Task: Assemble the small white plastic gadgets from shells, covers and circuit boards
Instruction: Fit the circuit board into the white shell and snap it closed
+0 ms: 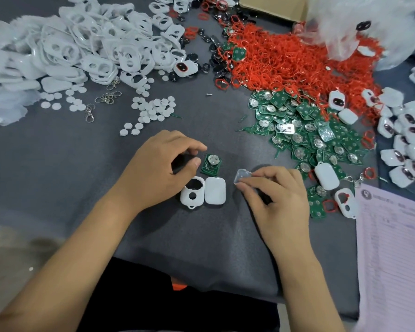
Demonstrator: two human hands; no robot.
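Note:
On the dark grey table (201,236) in front of me lie a white shell with two holes (192,192) and, touching its right side, a plain white cover (215,190). Just above them rests a green circuit board with a coin cell (211,164). My left hand (161,168) curls over a dark object (182,161) beside the board; what it is I cannot tell. My right hand (271,192) pinches a small clear plastic piece (242,176) at its fingertips, to the right of the cover.
A heap of white shells (82,49) fills the back left, with white discs (151,111) and metal clasps (106,98) nearer. Red rings (285,56) and green boards (309,125) pile at the right. Finished gadgets (407,140) and a paper sheet (393,248) lie far right.

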